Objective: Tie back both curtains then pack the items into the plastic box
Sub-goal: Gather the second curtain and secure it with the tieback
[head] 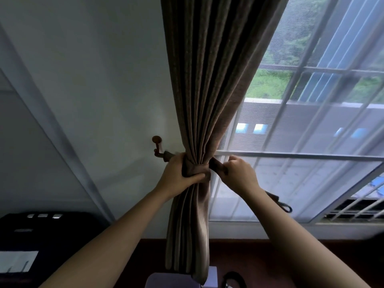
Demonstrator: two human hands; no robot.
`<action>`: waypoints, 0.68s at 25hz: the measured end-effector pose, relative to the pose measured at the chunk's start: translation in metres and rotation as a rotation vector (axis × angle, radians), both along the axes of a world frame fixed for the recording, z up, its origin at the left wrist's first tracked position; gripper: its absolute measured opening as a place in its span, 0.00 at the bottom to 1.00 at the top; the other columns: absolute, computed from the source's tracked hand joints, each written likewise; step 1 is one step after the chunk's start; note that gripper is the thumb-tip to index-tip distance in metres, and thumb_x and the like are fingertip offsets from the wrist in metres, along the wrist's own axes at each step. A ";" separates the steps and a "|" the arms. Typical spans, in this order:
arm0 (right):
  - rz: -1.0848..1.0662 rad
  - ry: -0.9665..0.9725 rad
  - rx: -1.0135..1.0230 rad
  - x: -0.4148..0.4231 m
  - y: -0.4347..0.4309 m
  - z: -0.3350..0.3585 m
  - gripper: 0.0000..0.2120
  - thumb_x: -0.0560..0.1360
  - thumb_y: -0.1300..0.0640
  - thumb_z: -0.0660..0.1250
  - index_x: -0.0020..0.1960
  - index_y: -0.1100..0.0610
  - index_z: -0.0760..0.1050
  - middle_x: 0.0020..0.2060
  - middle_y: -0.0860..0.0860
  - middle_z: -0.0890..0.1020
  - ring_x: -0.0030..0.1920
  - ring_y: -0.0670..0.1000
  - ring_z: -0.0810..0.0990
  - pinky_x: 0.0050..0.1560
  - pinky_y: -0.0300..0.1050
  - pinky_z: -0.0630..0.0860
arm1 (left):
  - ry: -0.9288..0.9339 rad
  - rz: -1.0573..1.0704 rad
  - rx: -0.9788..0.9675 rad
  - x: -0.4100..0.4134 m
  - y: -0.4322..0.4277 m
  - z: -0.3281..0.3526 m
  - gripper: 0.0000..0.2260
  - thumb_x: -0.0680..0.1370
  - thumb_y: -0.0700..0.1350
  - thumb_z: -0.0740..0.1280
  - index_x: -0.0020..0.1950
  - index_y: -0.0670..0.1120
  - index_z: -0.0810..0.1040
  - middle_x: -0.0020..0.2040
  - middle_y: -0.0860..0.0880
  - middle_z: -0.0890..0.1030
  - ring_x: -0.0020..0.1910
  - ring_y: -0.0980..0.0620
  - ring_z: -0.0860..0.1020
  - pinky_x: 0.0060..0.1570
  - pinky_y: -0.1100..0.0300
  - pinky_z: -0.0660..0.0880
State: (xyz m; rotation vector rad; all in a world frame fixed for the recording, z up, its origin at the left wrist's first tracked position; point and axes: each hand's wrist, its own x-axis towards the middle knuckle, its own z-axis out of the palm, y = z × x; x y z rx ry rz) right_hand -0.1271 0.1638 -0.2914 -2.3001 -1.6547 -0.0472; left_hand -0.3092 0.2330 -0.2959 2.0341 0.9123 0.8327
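A brown curtain [207,84] hangs in front of me, gathered into a bunch at mid height. My left hand [178,175] grips the bunched fabric and the brown tieback band [215,164] wrapped round it. My right hand [239,171] grips the band's free part just right of the curtain; its looped end [284,205] dangles beyond my right forearm. A brown wall hook [157,147] juts from the wall just left of my left hand, with the band's other end by it.
A window with white bars [301,155] fills the right side. A white wall [93,80] is on the left. A black device [41,235] sits at the lower left. A pale object [166,280] and a dark looped thing [234,279] lie at the bottom edge.
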 end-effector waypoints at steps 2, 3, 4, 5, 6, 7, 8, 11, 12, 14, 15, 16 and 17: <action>-0.003 0.056 -0.045 -0.003 -0.001 -0.011 0.22 0.78 0.44 0.59 0.39 0.61 0.78 0.36 0.53 0.71 0.40 0.63 0.78 0.34 0.46 0.68 | 0.057 0.023 0.065 -0.002 -0.003 -0.004 0.27 0.67 0.55 0.74 0.61 0.47 0.72 0.58 0.48 0.76 0.58 0.52 0.73 0.58 0.59 0.71; 0.004 0.073 -0.056 -0.005 -0.003 -0.016 0.21 0.78 0.45 0.60 0.39 0.61 0.78 0.36 0.52 0.70 0.40 0.63 0.78 0.34 0.46 0.67 | 0.066 0.043 0.075 -0.003 -0.005 -0.005 0.27 0.67 0.56 0.74 0.61 0.46 0.72 0.59 0.48 0.76 0.59 0.51 0.73 0.59 0.56 0.72; 0.018 0.099 -0.042 -0.005 -0.004 -0.019 0.19 0.77 0.45 0.60 0.38 0.59 0.76 0.36 0.51 0.70 0.41 0.62 0.77 0.34 0.46 0.66 | 0.066 0.069 0.088 -0.004 -0.007 -0.005 0.27 0.68 0.56 0.74 0.61 0.45 0.72 0.58 0.47 0.76 0.59 0.51 0.73 0.59 0.56 0.72; 0.030 0.123 -0.030 -0.004 -0.005 -0.019 0.16 0.76 0.46 0.62 0.38 0.57 0.74 0.35 0.51 0.70 0.40 0.62 0.77 0.34 0.46 0.66 | 0.064 0.103 0.116 -0.004 -0.008 -0.005 0.27 0.68 0.55 0.74 0.61 0.45 0.72 0.58 0.47 0.76 0.58 0.51 0.73 0.58 0.57 0.72; 0.043 0.156 -0.019 -0.002 -0.008 -0.017 0.14 0.76 0.47 0.63 0.36 0.54 0.70 0.34 0.50 0.70 0.39 0.60 0.75 0.33 0.47 0.65 | 0.061 0.146 0.159 -0.003 -0.009 -0.005 0.26 0.68 0.54 0.74 0.60 0.44 0.72 0.56 0.47 0.75 0.56 0.51 0.73 0.55 0.58 0.73; 0.055 0.192 -0.010 0.001 -0.013 -0.012 0.15 0.75 0.48 0.65 0.34 0.52 0.65 0.31 0.49 0.70 0.37 0.59 0.73 0.33 0.47 0.64 | 0.047 0.190 0.206 -0.002 -0.011 -0.005 0.24 0.68 0.53 0.75 0.56 0.43 0.72 0.53 0.46 0.75 0.52 0.52 0.74 0.50 0.61 0.73; 0.071 0.224 0.011 0.002 -0.018 -0.008 0.17 0.74 0.49 0.66 0.32 0.51 0.62 0.28 0.48 0.68 0.34 0.57 0.70 0.32 0.48 0.63 | 0.025 0.223 0.244 -0.001 -0.012 -0.005 0.21 0.68 0.51 0.75 0.51 0.42 0.71 0.48 0.46 0.75 0.46 0.52 0.74 0.44 0.64 0.73; 0.100 0.289 0.081 -0.005 -0.039 0.003 0.16 0.70 0.54 0.69 0.31 0.51 0.63 0.23 0.47 0.67 0.30 0.53 0.67 0.32 0.47 0.64 | 0.054 0.232 0.309 0.004 -0.012 -0.003 0.14 0.69 0.44 0.75 0.38 0.43 0.69 0.36 0.49 0.71 0.33 0.53 0.70 0.32 0.63 0.68; 0.122 0.281 0.090 -0.010 -0.044 0.004 0.14 0.69 0.55 0.69 0.31 0.50 0.65 0.24 0.47 0.68 0.31 0.53 0.68 0.32 0.47 0.64 | 0.075 0.214 0.302 0.005 -0.010 -0.001 0.13 0.70 0.43 0.74 0.35 0.42 0.71 0.36 0.49 0.72 0.32 0.52 0.71 0.33 0.62 0.69; 0.152 0.260 0.129 -0.023 -0.050 -0.003 0.10 0.67 0.54 0.68 0.33 0.52 0.67 0.27 0.48 0.72 0.31 0.55 0.70 0.31 0.45 0.62 | 0.099 0.142 0.228 0.005 -0.006 0.006 0.09 0.70 0.43 0.73 0.35 0.40 0.77 0.35 0.48 0.77 0.33 0.50 0.75 0.36 0.59 0.74; 0.168 0.269 0.164 -0.031 -0.051 -0.009 0.09 0.66 0.53 0.68 0.33 0.54 0.69 0.28 0.50 0.73 0.31 0.55 0.71 0.32 0.44 0.61 | 0.115 0.094 0.173 0.003 -0.006 0.011 0.07 0.71 0.43 0.72 0.35 0.41 0.79 0.35 0.47 0.80 0.34 0.49 0.78 0.39 0.56 0.76; 0.191 0.293 0.201 -0.039 -0.052 -0.014 0.08 0.66 0.53 0.68 0.34 0.56 0.72 0.29 0.50 0.74 0.31 0.53 0.72 0.32 0.43 0.60 | 0.141 0.050 0.121 0.003 -0.006 0.015 0.07 0.71 0.44 0.70 0.36 0.42 0.82 0.36 0.46 0.82 0.36 0.50 0.79 0.41 0.56 0.76; 0.220 0.336 0.228 -0.047 -0.052 -0.018 0.07 0.66 0.54 0.68 0.35 0.57 0.73 0.28 0.48 0.73 0.30 0.50 0.70 0.32 0.41 0.60 | 0.172 0.017 0.082 0.002 -0.007 0.018 0.08 0.72 0.45 0.69 0.35 0.43 0.82 0.35 0.46 0.83 0.36 0.51 0.79 0.40 0.57 0.76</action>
